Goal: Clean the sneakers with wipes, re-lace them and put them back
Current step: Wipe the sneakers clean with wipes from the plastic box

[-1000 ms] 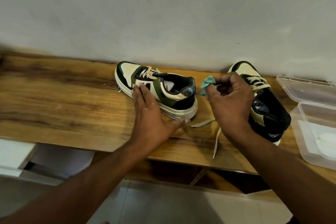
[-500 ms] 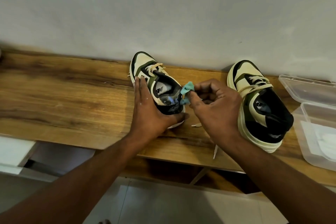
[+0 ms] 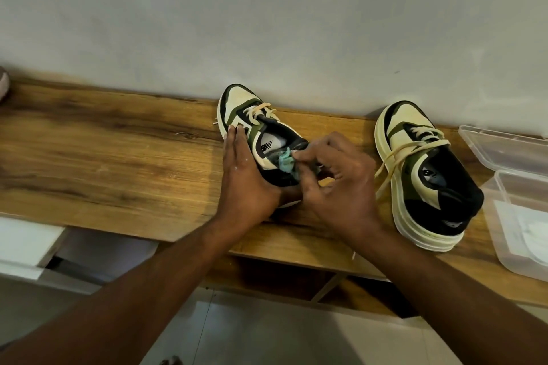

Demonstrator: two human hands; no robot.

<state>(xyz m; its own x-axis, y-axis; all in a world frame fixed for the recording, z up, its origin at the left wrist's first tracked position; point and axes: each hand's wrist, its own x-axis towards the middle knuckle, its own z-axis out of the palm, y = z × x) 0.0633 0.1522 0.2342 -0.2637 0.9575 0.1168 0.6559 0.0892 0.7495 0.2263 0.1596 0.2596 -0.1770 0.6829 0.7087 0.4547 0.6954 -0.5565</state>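
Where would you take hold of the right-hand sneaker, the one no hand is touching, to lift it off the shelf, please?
I would grip the right-hand sneaker at its heel collar, coming from above on the near side. It stands upright on its sole, toe toward the wall, so the open black collar faces you and fingers can hook inside. Its loose lace trails on the left side, so avoid that side.

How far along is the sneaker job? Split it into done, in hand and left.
Done: nothing clearly; both sneakers carry laces.
In hand: the left hand steadies the left sneaker while the right hand pinches a teal wipe at its heel collar.
Left: the right sneaker sits untouched, laces loose; then re-lacing and putting both back.
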